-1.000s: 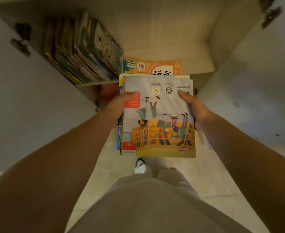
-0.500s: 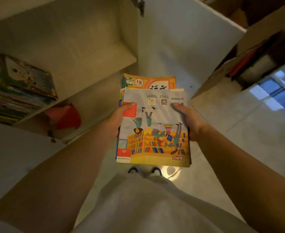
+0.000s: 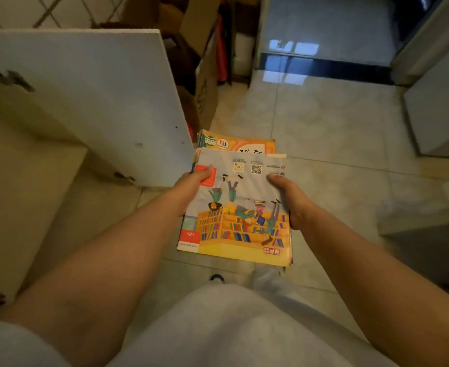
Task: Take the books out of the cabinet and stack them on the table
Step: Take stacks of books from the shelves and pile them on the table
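Small stack of thin paperback books [image 3: 240, 207], held flat above the tiled floor. Top cover pale grey-blue with an orange bookshelf drawing, two QR codes and a red corner label. Orange-covered book beneath, jutting past the far edge. Just beside the open white cabinet door [image 3: 90, 102].

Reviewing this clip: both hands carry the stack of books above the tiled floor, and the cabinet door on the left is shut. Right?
Not quite. The head view shows the white cabinet door standing open, swung out beside the stack of books. The rest holds: left hand and right hand grip the stack above the tiled floor.
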